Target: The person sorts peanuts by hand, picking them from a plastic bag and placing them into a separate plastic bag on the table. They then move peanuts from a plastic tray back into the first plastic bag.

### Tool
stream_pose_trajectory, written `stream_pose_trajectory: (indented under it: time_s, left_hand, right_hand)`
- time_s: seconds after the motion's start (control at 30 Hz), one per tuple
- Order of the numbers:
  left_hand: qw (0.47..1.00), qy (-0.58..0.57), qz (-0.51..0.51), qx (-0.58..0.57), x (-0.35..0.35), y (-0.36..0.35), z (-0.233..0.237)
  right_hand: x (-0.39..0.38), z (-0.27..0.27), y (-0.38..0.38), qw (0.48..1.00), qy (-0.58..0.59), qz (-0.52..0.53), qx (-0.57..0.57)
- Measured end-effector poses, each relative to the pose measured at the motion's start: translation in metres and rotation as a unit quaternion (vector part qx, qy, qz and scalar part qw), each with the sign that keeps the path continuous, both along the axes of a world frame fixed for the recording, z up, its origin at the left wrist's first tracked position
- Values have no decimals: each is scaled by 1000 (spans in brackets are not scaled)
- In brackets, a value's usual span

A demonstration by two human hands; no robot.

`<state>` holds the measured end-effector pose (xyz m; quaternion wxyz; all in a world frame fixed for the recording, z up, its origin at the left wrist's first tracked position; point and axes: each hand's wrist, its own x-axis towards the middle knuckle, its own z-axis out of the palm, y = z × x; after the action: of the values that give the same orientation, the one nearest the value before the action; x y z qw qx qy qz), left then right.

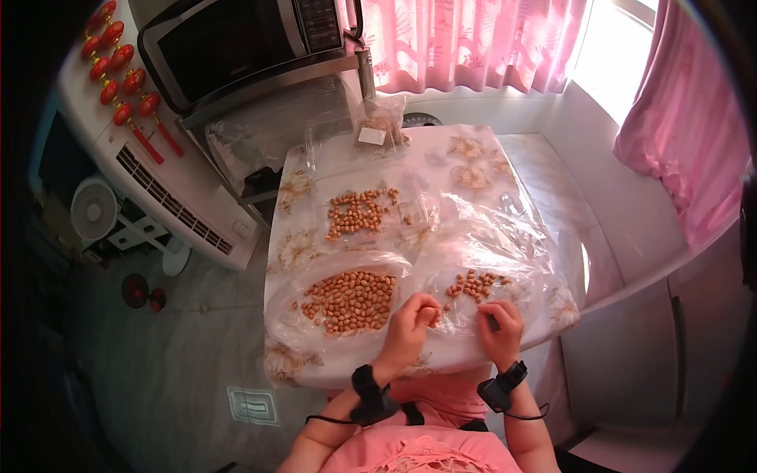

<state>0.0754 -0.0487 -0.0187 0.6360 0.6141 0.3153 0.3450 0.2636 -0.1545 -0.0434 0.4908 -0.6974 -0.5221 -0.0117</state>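
Note:
Both hands are over the near side of a table with a flowered cover. My left hand is curled closed between two piles of brown nuts; what its fingers pinch is too small to make out. To its left lies the large nut pile on clear plastic. My right hand is also closed, thumb against fingers, beside the smaller nut pile on a clear plastic bag. Whatever it holds is hidden. Farther back, a third group of nuts sits in a clear container.
At the table's far edge stands a clear bag with a white label. A microwave rests on a metal rack behind, to the left. Pink curtains hang at the window, and a white air conditioner is at the left.

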Motion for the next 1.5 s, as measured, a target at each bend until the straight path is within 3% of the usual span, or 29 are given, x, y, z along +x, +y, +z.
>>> stream_pose_trajectory:
  time_s: [0.07,0.13,0.67,0.87,0.93,1.0,1.13,1.2,1.5]
  left_hand:
    - [999,20,0,47,-12,2,1]
    - [980,-130,-5,-154,-32,7,-2]
    - [985,-49,158,-53,-96,21,10]
    - [981,-39,174,-74,-102,25,8]
    - [973,-42,220,-58,-99,21,13]
    - [976,-41,207,-50,-92,20,8]
    - [996,-16,87,-18,-52,5,10]
    - [975,106,-5,194,-29,2,15]
    - [957,168,-21,236,19,17,-9]
  right_hand:
    - [-3,-2,1,1000,11,7,0]
    - [-2,1,1,1000,-9,-7,0]
    - [-2,0,0,1000,18,-10,-2]
    - [-2,2,0,1000,4,-13,-10]
    - [-2,1,0,1000,8,-10,-5]
    - [-2,0,0,1000,0,-16,-2]
    - [-2,3,0,1000,-12,-11,5]
    - [-1,1,1,1000,-9,-8,3]
    - [-1,3,1,1000,-25,-4,7]
